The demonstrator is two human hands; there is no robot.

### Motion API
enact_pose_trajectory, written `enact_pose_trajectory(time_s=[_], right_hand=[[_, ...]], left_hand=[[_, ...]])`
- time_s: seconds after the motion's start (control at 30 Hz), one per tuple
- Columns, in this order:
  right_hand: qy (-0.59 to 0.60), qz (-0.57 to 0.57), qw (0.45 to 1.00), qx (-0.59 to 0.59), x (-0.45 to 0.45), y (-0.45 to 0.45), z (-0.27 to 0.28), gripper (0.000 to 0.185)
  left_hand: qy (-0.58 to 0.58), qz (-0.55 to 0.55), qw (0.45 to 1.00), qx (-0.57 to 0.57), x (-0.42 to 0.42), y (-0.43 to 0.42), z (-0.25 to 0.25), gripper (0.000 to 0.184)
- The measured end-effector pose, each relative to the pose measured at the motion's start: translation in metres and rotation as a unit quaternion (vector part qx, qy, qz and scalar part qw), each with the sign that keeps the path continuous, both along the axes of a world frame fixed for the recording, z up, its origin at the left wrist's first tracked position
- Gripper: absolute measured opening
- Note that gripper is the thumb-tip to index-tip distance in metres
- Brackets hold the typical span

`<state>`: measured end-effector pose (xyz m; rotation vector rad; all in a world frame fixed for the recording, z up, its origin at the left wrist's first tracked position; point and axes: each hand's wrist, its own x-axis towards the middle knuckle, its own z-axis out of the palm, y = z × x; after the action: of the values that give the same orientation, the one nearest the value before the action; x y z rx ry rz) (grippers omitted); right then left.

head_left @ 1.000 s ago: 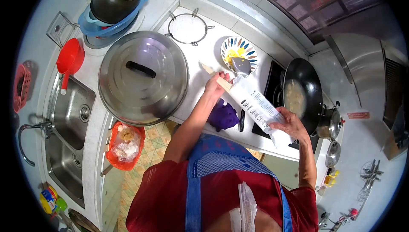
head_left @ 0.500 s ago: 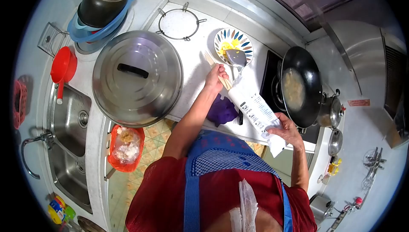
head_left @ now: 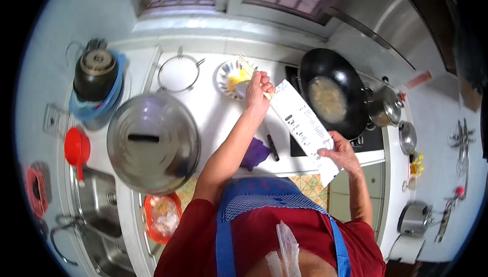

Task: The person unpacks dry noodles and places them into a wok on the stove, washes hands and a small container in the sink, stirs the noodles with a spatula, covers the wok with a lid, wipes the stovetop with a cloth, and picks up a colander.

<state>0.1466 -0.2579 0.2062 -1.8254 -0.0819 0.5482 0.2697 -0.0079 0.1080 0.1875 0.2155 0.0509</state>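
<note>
A person's left hand (head_left: 259,91) is closed around pale dried noodles (head_left: 247,66); the right hand (head_left: 342,152) clamps a printed white packet (head_left: 301,120), slanting near a black wok (head_left: 313,65).

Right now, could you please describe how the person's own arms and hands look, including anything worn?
The left hand and right hand are both ungloved. The forearms are uncovered below short, dark red sleeves. Over the matching shirt is a blue apron with blue shoulder straps and a finely checked band.
</note>
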Motion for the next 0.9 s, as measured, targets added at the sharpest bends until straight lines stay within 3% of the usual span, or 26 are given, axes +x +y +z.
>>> enact_pose_trajectory(time_s=[0.03,0.17,0.27,0.37,0.6,0.9], right_hand=[[-0.017,-0.023,0.999,0.022,0.003,-0.009,0.016,0.044],[-0.098,-0.032,0.991,-0.084,0.014,-0.061,0.081,0.046],[-0.090,-0.059,0.988,-0.113,0.024,-0.101,0.112,0.048],[-0.099,-0.065,0.983,-0.138,0.032,-0.156,0.112,0.050],[-0.040,-0.085,0.994,-0.060,0.037,-0.226,0.108,0.052],[-0.017,-0.066,0.997,-0.048,0.053,-0.278,0.084,0.050]], left_hand=[[-0.005,-0.013,1.000,0.001,0.013,-0.015,0.016,0.019],[-0.053,-0.082,0.995,-0.016,0.060,-0.086,0.067,0.021],[-0.053,-0.092,0.994,-0.015,0.089,-0.140,0.089,0.021],[-0.051,-0.094,0.994,-0.019,0.118,-0.181,0.087,0.021],[-0.001,-0.084,0.996,-0.013,0.147,-0.227,0.071,0.022],[0.021,-0.037,0.999,0.003,0.167,-0.227,0.057,0.023]])
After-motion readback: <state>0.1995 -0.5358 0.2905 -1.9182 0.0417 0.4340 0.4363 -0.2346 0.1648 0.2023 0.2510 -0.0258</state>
